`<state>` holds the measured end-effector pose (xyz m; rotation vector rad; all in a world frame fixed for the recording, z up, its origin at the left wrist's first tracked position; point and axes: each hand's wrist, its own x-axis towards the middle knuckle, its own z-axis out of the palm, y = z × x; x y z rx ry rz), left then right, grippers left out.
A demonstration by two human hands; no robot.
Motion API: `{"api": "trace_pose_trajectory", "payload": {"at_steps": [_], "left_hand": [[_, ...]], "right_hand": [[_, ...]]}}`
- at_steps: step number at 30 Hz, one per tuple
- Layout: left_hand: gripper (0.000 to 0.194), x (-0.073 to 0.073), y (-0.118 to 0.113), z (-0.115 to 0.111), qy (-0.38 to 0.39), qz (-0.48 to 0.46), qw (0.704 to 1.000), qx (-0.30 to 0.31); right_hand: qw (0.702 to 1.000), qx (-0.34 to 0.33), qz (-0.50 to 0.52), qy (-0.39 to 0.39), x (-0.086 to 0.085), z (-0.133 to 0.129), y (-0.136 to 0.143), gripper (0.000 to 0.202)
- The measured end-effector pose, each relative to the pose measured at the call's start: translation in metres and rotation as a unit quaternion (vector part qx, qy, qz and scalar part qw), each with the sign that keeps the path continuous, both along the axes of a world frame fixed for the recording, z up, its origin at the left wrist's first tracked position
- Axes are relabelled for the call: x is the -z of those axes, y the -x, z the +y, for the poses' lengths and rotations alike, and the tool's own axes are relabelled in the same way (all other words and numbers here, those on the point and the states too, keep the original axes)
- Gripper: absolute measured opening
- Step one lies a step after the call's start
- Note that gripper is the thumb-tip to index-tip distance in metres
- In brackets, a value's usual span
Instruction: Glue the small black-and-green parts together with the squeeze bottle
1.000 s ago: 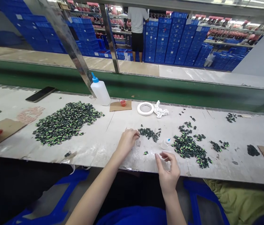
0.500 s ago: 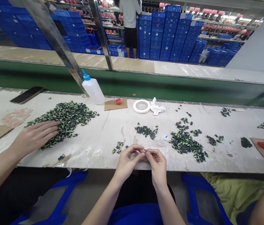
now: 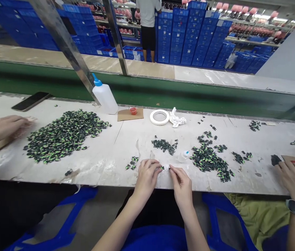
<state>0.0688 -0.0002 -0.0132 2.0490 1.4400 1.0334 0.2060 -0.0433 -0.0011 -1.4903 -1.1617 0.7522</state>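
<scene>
From the head camera, the left hand [image 3: 147,176], nearer the person than the small bottle [image 3: 182,157] and left of it, had its fingertips at a green-marked piece [image 3: 162,168]; whether it gripped or merely touched could not be told. The right hand [image 3: 182,183], just in front of the bottle, seemingly pinched a dark bit [image 3: 169,168]. Such small parts probably called for light fingertip pressure, with wrists clear of the bottle.
</scene>
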Motion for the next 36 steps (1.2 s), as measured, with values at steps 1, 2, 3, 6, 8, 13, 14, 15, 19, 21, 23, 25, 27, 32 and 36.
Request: {"api": "trace_pose_trajectory", "payload": {"at_steps": [1, 2, 3, 6, 8, 13, 14, 15, 19, 21, 23, 25, 27, 32, 36], "left_hand": [[0.013, -0.002, 0.0, 0.0, 0.004, -0.003, 1.0, 0.006], [0.014, -0.003, 0.001, 0.0, 0.009, -0.004, 1.0, 0.01], [0.015, -0.005, 0.001, 0.0, 0.015, -0.004, 1.0, 0.011], [0.017, -0.011, 0.003, -0.002, 0.032, -0.003, 0.999, 0.012], [0.017, -0.014, 0.004, -0.004, 0.038, -0.006, 0.999, 0.02], [0.016, -0.021, 0.008, -0.006, 0.041, -0.032, 0.998, 0.042], [0.016, -0.022, 0.009, -0.005, 0.046, -0.041, 0.997, 0.047], [0.016, -0.023, 0.011, -0.005, 0.054, -0.054, 0.996, 0.052], [0.013, -0.029, 0.015, -0.006, 0.108, -0.124, 0.983, 0.077], [0.011, -0.032, 0.015, -0.008, 0.134, -0.159, 0.974, 0.086], [0.01, -0.036, 0.013, -0.01, 0.156, -0.186, 0.966, 0.086], [0.01, -0.04, 0.011, -0.012, 0.174, -0.204, 0.96, 0.079], [0.009, -0.044, 0.009, -0.013, 0.187, -0.214, 0.956, 0.069], [0.008, -0.051, 0.006, -0.017, 0.215, -0.223, 0.95, 0.048], [0.009, -0.053, 0.003, -0.021, 0.196, -0.204, 0.959, 0.021]], "right_hand": [[1.0, 0.002, 0.001, 0.004, -0.001, 0.0, 0.001, 0.023], [1.0, 0.006, 0.006, 0.011, -0.001, 0.001, 0.002, 0.023], [1.0, 0.011, 0.013, 0.019, -0.002, 0.001, 0.003, 0.023], [1.0, -0.003, 0.023, 0.019, -0.006, 0.002, 0.004, 0.019], [1.0, -0.02, 0.023, 0.001, -0.008, 0.003, 0.004, 0.017], [0.998, -0.044, 0.049, -0.002, -0.01, 0.002, 0.003, 0.014], [0.997, -0.049, 0.059, 0.003, -0.01, 0.002, 0.003, 0.014], [0.996, -0.054, 0.071, 0.008, -0.01, 0.002, 0.003, 0.014], [0.991, -0.077, 0.109, 0.014, -0.011, 0.002, 0.0, 0.013], [0.99, -0.081, 0.113, -0.002, -0.013, 0.003, -0.002, 0.011], [0.99, -0.08, 0.111, -0.023, -0.013, 0.003, -0.002, 0.008], [0.991, -0.071, 0.108, -0.035, -0.013, 0.002, -0.002, 0.005], [0.992, -0.053, 0.109, -0.035, -0.012, 0.001, -0.002, 0.008], [0.991, -0.034, 0.12, -0.042, -0.011, -0.002, 0.002, 0.021], [0.992, -0.033, 0.107, -0.052, -0.009, -0.002, 0.005, 0.019]]}}
